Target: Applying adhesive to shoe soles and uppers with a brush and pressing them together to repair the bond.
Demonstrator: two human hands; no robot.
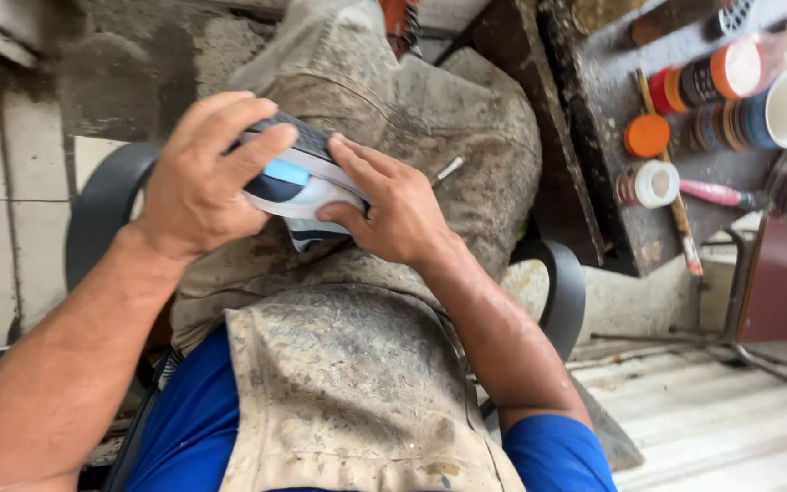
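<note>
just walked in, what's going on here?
A seated person in a stained apron holds a white, blue and black shoe over their lap with both hands. The left hand wraps over its top; the right hand grips it from the side. Thread spools, small lidded jars and a brush sit on the dark workbench to the right.

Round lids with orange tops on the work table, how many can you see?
2. One orange lid lies flat near the table's left edge; another orange-topped container lies on its side behind it. More may be hidden among the stacked spools.
</note>
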